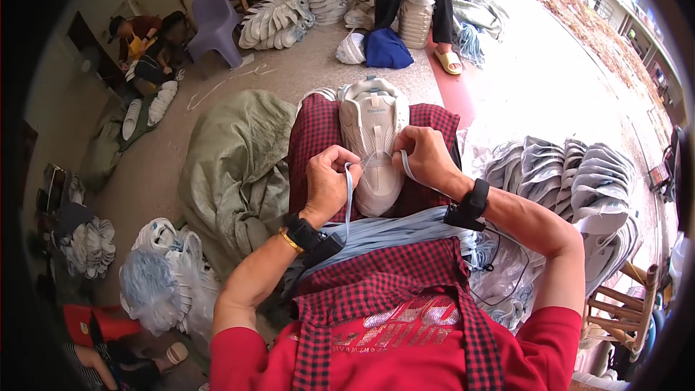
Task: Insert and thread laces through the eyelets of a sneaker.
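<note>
A white and cream sneaker (378,192) lies on my lap over the red checked apron (316,130), its toe toward me. A pale blue shoelace (350,195) runs across the lower part of its lacing. My left hand (331,179) pinches one end of the lace at the shoe's left side, and a length hangs down from the fingers. My right hand (426,159) pinches the lace at the other side, where it makes a small loop. A bundle of pale blue laces (394,235) lies across my lap nearer my body.
Stacked shoe uppers (568,177) stand at my right, beside a bamboo stool (626,311). A green sack (232,166) lies at my left, near bagged shoes and laces (163,275). Ahead are a purple chair (213,22) and a seated person (413,0) holding shoe parts. Others sit far left.
</note>
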### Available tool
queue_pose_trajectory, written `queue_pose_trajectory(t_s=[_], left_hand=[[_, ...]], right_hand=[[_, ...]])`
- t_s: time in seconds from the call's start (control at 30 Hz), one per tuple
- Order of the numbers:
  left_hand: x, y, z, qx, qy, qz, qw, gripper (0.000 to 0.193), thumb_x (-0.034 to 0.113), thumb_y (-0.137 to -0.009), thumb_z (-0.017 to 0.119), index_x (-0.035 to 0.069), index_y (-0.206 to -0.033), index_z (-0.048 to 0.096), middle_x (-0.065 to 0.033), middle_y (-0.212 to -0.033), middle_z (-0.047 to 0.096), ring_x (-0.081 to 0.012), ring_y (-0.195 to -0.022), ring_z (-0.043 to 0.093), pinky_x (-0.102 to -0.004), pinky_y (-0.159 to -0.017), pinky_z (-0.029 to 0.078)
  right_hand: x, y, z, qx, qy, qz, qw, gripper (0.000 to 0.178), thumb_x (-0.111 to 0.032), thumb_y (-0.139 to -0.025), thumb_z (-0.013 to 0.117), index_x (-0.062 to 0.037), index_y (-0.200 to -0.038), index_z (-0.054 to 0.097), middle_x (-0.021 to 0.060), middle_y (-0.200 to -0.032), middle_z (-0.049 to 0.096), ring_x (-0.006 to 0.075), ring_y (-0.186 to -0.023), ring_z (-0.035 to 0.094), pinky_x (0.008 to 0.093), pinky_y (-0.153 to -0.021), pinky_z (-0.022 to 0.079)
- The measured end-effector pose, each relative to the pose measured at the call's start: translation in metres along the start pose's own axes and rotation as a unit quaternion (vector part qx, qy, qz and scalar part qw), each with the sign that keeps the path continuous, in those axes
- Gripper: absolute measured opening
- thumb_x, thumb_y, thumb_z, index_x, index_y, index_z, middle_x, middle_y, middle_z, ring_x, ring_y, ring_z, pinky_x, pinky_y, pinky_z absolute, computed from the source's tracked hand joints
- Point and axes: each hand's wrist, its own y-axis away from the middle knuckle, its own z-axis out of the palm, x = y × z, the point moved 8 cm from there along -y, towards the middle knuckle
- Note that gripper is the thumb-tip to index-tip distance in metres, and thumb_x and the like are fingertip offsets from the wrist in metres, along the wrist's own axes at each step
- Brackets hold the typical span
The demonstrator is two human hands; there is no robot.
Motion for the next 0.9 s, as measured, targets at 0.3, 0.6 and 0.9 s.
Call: queue_pose_trajectory(t_s=[0.3,0.6,0.9], left_hand=[[0.014,-0.027,0.016,-0.011,-0.118,0.023,0.993,0.009,0.004,-0.07,0.073,0.001,-0.073,0.066,-0.0073,-0.061,0.065,-0.0125,-0.056,0.062,-0.0288,-0.055,0.049],[0.082,-0.008,0.038,-0.116,-0.355,0.307,0.875,0.037,-0.007,-0.067,0.061,0.001,-0.103,0.059,-0.0168,-0.103,0.054,-0.039,-0.102,0.058,-0.0456,-0.088,0.049],[0.064,-0.041,0.042,-0.342,-0.432,0.24,0.799,0.032,0.015,-0.067,0.069,0.005,-0.097,0.065,-0.0141,-0.102,0.054,-0.0366,-0.094,0.062,-0.0458,-0.082,0.053]], right_hand=[[0.01,-0.005,-0.001,0.006,-0.065,0.023,0.998,0.014,-0.007,-0.069,0.074,0.0022,-0.079,0.07,0.0146,-0.07,0.069,0.0226,-0.066,0.07,0.0342,-0.064,0.054],[-0.05,0.003,0.005,-0.057,0.321,-0.392,0.86,0.03,-0.011,-0.077,0.064,-0.0046,-0.107,0.063,0.0111,-0.108,0.054,0.0283,-0.106,0.051,0.0396,-0.079,0.05],[-0.04,-0.008,0.024,-0.181,0.307,-0.437,0.826,0.019,-0.01,-0.084,0.06,-0.0038,-0.1,0.068,0.009,-0.102,0.059,0.0259,-0.108,0.053,0.034,-0.081,0.054]])
